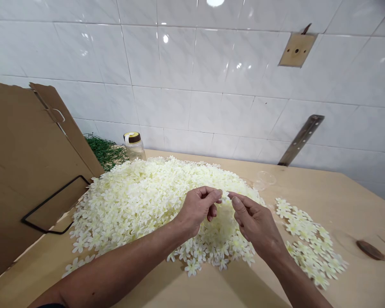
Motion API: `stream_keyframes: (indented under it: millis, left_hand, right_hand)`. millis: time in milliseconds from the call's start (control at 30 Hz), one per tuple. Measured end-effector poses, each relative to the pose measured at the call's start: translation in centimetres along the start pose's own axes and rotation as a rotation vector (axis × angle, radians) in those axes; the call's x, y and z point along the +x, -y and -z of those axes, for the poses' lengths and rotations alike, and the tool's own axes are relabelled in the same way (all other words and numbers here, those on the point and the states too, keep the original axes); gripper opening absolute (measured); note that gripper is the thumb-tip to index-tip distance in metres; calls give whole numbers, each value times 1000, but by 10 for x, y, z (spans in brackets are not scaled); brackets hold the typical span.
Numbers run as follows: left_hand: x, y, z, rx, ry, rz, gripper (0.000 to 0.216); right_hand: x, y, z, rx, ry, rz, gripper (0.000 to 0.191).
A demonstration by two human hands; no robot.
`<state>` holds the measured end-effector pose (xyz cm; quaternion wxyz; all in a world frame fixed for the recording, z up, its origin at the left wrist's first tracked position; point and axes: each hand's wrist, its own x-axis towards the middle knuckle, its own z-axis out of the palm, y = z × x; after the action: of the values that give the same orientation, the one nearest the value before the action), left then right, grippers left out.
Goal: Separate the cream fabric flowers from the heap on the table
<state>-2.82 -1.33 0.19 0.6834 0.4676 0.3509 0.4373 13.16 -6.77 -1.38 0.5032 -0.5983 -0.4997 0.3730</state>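
To the left of the flower pile [141, 192] stands a cardboard sheet [28, 167], and before it is a black wire frame [56, 199]. Behind the pile's left part are green strands [107, 152] and a bottle [135, 149]. Over the pile's right part, the left hand [195, 209] pinches one white flower [225, 194] between its fingers. The right hand [256, 222] is just beside this flower with bent fingers; whether they also grip it, I cannot tell. Right of the pile, loose flowers [314, 246] lie on the tabletop [362, 205].
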Motion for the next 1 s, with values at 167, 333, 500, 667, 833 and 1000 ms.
stream_keyframes:
  millis: [167,333,500,667,833,1000]
  left_hand:
    - [-5,6,-3,125,40,-98,29]
    - [-8,7,-3,217,33,-134,27]
    - [-10,7,-5,159,70,-94,29]
    - [-8,6,-5,3,198,66,37]
    - [-5,3,-2,-103,202,137,37]
    - [-4,-1,-1,-108,135,193,35]
  right_hand:
    - [-1,2,-1,74,88,-27,44]
    - [1,8,-1,202,56,-87,44]
    - [1,7,0,224,83,-77,42]
    - [0,5,1,196,123,-39,42]
    - [1,4,2,199,124,-69,45]
    - [2,4,2,244,150,-117,46]
